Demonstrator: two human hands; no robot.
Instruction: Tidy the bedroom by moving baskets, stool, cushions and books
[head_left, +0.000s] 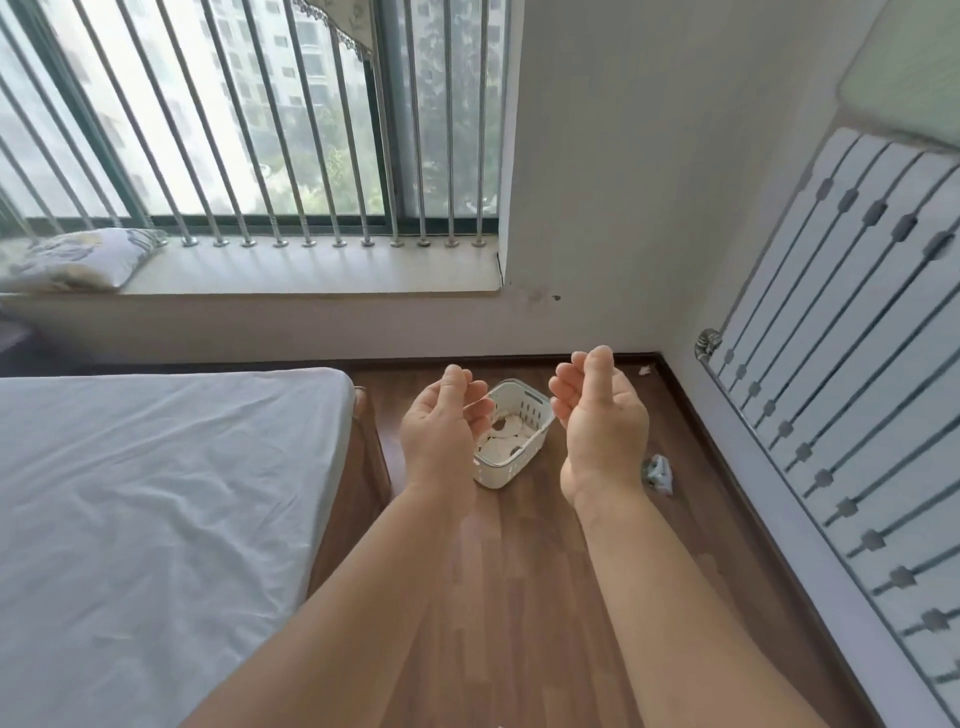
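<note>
A small white plastic basket (524, 415) with slotted walls stands on the wooden floor near the corner, with pale round items inside it. My left hand (444, 431) and my right hand (597, 415) are both held out above the floor, palms facing each other, fingers loosely curled and empty. The left hand hides the basket's left side; the right hand hovers just right of its far corner. A patterned cushion (78, 257) lies at the left end of the window sill.
A bed with a white sheet (156, 493) fills the left; its wooden frame (358, 467) borders the floor strip. A white radiator (857, 389) lines the right wall. A crumpled wrapper (658, 473) lies right of the basket. Barred window (260, 130) above the sill.
</note>
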